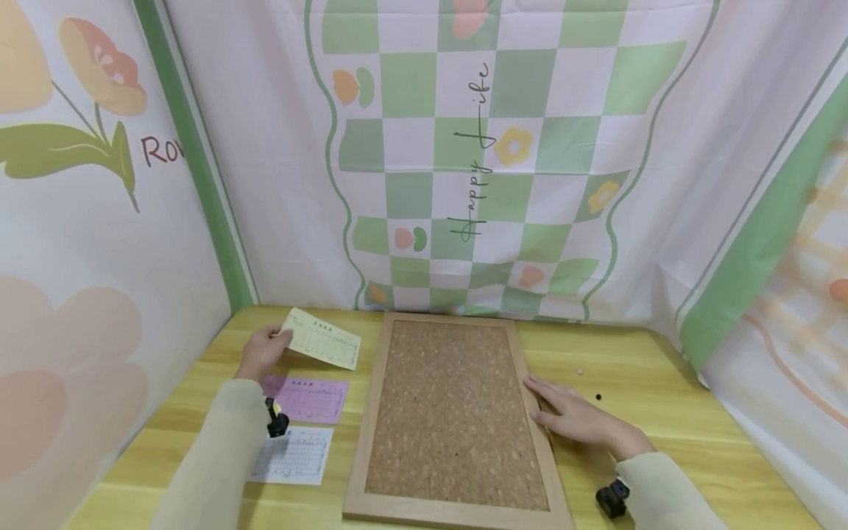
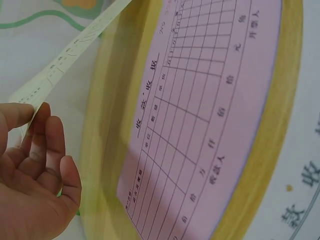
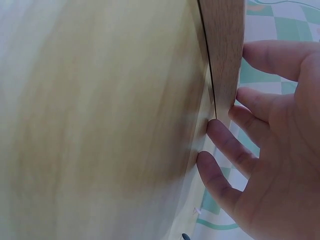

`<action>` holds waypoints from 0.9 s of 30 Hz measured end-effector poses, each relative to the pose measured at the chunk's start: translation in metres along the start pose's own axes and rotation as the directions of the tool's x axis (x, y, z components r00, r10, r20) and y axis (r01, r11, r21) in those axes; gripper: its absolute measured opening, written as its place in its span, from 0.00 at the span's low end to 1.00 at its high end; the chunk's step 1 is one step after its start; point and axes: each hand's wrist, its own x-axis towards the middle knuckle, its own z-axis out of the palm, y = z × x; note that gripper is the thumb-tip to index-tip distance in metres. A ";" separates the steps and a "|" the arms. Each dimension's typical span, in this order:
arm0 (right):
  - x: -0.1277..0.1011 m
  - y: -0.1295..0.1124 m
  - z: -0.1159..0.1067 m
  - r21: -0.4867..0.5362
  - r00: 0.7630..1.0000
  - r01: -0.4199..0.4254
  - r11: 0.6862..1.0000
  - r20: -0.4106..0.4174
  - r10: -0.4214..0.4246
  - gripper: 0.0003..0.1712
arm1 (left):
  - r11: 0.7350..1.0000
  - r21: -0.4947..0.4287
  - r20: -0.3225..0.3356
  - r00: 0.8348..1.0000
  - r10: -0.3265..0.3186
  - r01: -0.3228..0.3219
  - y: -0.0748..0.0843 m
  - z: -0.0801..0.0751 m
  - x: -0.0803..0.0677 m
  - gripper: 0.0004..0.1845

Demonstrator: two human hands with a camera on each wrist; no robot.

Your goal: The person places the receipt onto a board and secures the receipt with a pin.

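Note:
My left hand (image 1: 262,353) pinches a pale yellow receipt slip (image 1: 326,341) by its left end, thumb against the fingers. In the left wrist view the slip (image 2: 70,55) is tilted up, seen nearly edge-on. Below that hand lie a pink receipt slip (image 1: 314,401) and a white receipt slip (image 1: 301,460), both printed with grids. A cork board (image 1: 457,412) in a wooden frame lies flat in the middle of the table. My right hand (image 1: 583,418) touches the frame's right side with spread fingertips; the right wrist view shows them along the wooden edge (image 3: 225,55).
Two small objects, one whitish (image 1: 579,372) and one black (image 1: 598,397), lie on the wooden table (image 1: 676,412) beyond the right hand. A printed curtain (image 1: 503,221) hangs along the table's back edge, with more cloth on both sides.

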 end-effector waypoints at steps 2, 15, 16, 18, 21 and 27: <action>0.000 0.000 0.000 0.002 1.000 0.001 1.000 0.000 -0.001 0.40 | 1.000 -0.005 -0.005 1.000 -0.001 0.001 0.001 0.000 -0.001 0.37; 0.000 -0.001 0.000 0.013 1.000 -0.006 1.000 0.011 0.006 0.40 | 0.997 -0.067 -0.013 1.000 0.025 -0.026 0.006 0.003 -0.003 0.35; 0.000 -0.002 -0.001 0.016 1.000 -0.006 1.000 0.012 0.006 0.40 | 0.997 -0.075 -0.011 1.000 0.026 -0.027 0.007 0.003 -0.003 0.35; 0.000 -0.003 -0.001 0.010 1.000 0.006 1.000 0.013 -0.006 0.40 | 0.996 -0.084 -0.012 0.999 0.033 -0.033 0.008 0.003 -0.004 0.35; -0.001 -0.003 -0.001 0.002 1.000 0.014 1.000 0.013 -0.014 0.40 | 0.995 -0.092 -0.014 0.999 0.033 -0.034 0.011 0.003 -0.005 0.36; 0.000 -0.002 -0.003 -0.012 1.000 0.016 1.000 0.004 -0.016 0.40 | 0.995 -0.096 -0.018 0.999 0.039 -0.040 0.014 0.004 -0.005 0.35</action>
